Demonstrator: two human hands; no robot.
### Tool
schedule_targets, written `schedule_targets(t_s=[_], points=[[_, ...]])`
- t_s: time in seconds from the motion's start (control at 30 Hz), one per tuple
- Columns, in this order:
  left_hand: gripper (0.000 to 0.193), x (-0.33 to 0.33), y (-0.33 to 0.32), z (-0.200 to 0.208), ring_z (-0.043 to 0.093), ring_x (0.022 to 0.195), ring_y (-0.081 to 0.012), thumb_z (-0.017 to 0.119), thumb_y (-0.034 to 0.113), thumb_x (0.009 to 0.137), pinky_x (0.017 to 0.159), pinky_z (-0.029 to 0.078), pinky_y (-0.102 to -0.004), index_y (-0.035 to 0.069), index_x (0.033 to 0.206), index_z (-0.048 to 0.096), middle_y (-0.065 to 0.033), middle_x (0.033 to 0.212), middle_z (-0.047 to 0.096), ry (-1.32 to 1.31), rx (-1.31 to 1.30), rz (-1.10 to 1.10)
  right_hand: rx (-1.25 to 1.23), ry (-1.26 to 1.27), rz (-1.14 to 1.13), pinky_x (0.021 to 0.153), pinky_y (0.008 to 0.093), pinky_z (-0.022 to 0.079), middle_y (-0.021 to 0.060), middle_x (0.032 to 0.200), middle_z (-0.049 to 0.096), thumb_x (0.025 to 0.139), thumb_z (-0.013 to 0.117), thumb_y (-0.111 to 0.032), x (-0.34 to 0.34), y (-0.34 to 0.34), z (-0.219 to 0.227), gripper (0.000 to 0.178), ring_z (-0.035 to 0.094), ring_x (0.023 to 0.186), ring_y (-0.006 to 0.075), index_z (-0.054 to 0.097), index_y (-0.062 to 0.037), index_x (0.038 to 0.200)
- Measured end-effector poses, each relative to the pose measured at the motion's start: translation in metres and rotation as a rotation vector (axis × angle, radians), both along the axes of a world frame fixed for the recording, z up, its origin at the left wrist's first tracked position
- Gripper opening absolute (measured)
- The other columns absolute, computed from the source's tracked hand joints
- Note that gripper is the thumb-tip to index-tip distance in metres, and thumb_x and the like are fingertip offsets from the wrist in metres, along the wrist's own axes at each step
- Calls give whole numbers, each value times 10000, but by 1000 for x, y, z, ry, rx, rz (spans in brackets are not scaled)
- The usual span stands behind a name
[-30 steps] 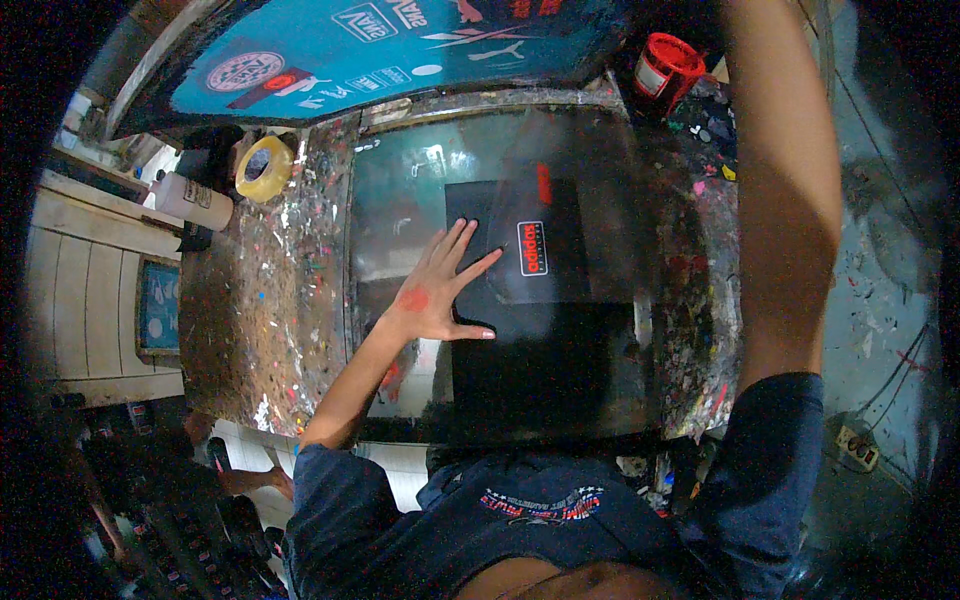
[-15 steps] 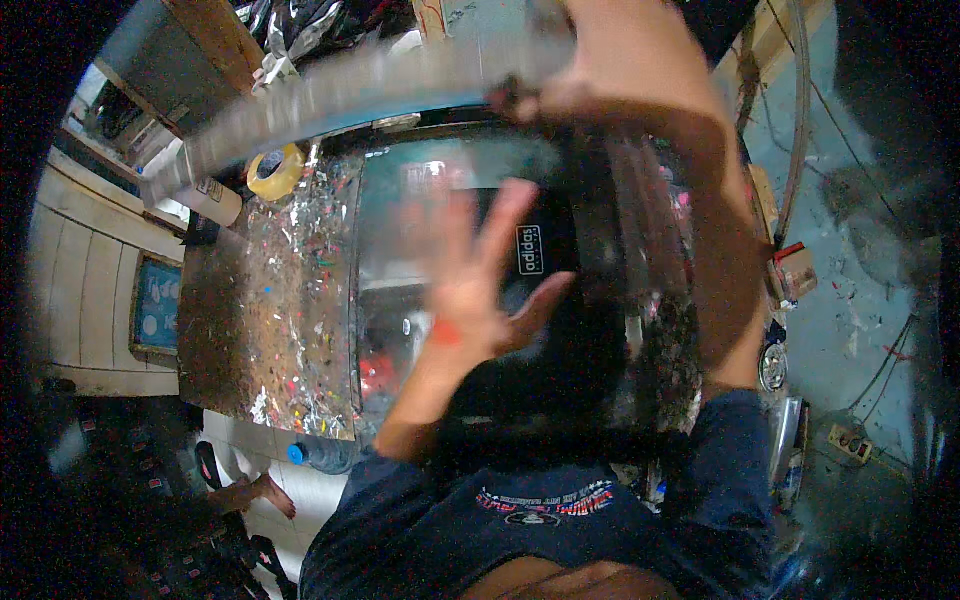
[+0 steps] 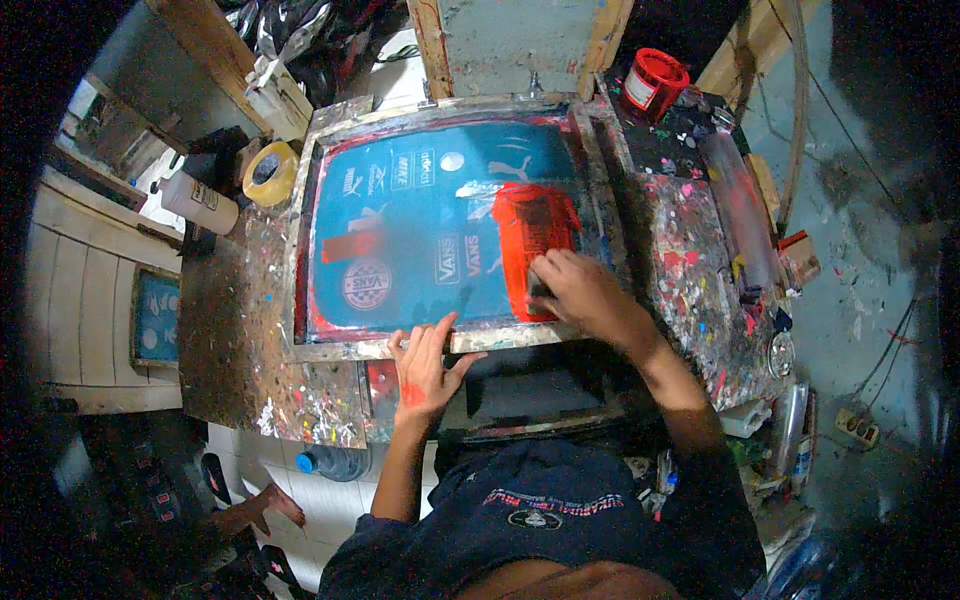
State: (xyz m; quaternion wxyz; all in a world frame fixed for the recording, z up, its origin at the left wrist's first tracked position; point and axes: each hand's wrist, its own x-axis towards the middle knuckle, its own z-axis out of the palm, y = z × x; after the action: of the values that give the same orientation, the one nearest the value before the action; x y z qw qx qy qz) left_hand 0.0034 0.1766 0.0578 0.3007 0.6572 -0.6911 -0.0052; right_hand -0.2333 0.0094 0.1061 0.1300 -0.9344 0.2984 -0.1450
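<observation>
A screen-printing frame (image 3: 390, 347) with blue-green mesh and pale printed designs lies flat on the worktable. My left hand (image 3: 427, 370) rests on its near edge, fingers stretched out and thumb apart, with a red smear near the wrist. Toward the right of the mesh, my right hand (image 3: 585, 292) is closed around a small dark squeegee (image 3: 538, 290), mostly hidden under the fingers. It sits in a thick band of wet red ink (image 3: 515, 262). Farther left on the mesh is a red strip (image 3: 348, 246). Black fabric (image 3: 540, 385) shows below the frame's near edge.
The worktable (image 3: 235, 350) is spattered with paint. A red ink tub (image 3: 655, 82) stands at the back right. At the left are a yellowish tape roll (image 3: 270, 174) and a white bottle (image 3: 200, 203). Another person's foot (image 3: 285, 507) shows at lower left.
The raised frame has come down over the black fabric. My right hand has moved from the far side to the ink, now gripping the squeegee. My left hand has drawn back to the near edge.
</observation>
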Motion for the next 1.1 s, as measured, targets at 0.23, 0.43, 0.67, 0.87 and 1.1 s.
schedule_targets(t_s=[0.23,0.43,0.67,0.87,1.1], points=[[742,-3,-6,0,619,997,-234,891,372,740,1007,324,-475,85,1354,591,-45,1055,663,0,48,-13,78,68,-101,855,527,518,169,1041,667,902,717,-344,31,-142,7,399,652,1047,416,581,-62,1149],[762,-5,10,1,613,1102,-257,887,430,746,1062,315,-508,61,1349,602,-79,1155,663,-26,15,69,-330,-65,-80,823,496,532,121,1041,663,918,696,-253,28,-56,-26,289,650,975,365,616,-99,1148],[832,13,9,-9,608,1059,-242,886,477,716,1079,298,-489,106,1402,595,-63,1097,669,-103,12,61,-263,110,-140,926,439,510,114,1200,641,937,632,-270,-7,75,-26,413,603,1152,308,605,-86,1305],[790,25,2,27,623,957,-196,889,471,707,1036,290,-436,125,1370,638,-14,1026,677,-112,-153,25,-222,39,-168,988,479,471,201,1248,590,822,773,-520,-6,81,45,770,585,1152,381,541,-73,1405],[516,16,-72,158,629,981,-235,922,288,736,934,370,-418,135,1180,707,-46,1044,688,-329,-998,214,-613,-153,-104,811,482,524,138,973,654,585,916,-520,8,-42,176,795,664,917,358,623,-97,1191]])
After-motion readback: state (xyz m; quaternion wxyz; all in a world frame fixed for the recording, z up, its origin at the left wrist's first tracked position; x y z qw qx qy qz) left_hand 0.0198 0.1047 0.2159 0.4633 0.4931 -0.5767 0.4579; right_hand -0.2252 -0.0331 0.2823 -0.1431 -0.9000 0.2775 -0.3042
